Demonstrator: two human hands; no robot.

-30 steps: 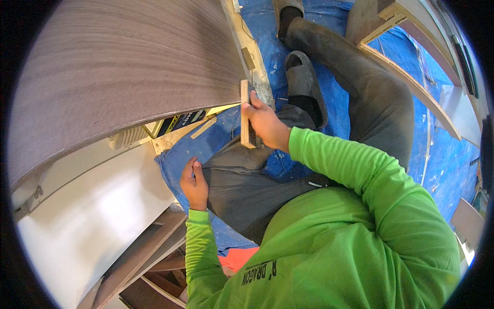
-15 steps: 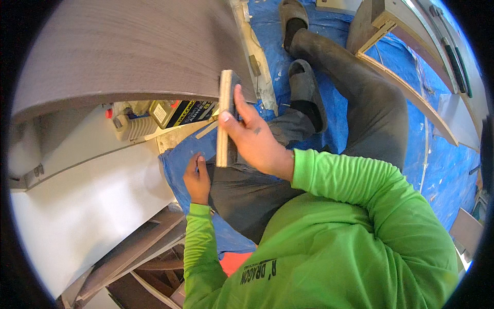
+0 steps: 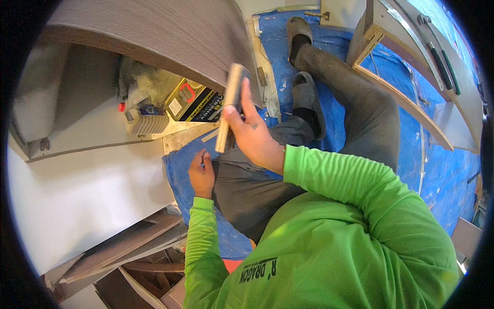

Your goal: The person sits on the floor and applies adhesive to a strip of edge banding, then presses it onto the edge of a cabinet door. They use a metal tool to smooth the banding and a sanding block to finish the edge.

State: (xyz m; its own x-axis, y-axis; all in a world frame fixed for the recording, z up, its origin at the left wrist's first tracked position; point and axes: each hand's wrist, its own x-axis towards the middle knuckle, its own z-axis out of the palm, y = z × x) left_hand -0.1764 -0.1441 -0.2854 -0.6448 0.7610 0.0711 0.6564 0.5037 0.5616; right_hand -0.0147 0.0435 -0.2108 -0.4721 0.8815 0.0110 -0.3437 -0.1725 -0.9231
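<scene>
R hand: fingers clamped on wood block, thumb on the near side.
Wood block: held up near L knee, tilted; if it touches brown panel, cannot tell.
L hand: beside same knee, fingers partly bent; cannot tell if they hold sth.
Behind block: yellow-black can, next to plastic jug w/ red cap.
Floor: blue sheet under legs.

The block is held in the right hand, right of the can; a jug is set to the can's left. Boards are heaped at lower left. At far right, tools are laid on a frame.
</scene>
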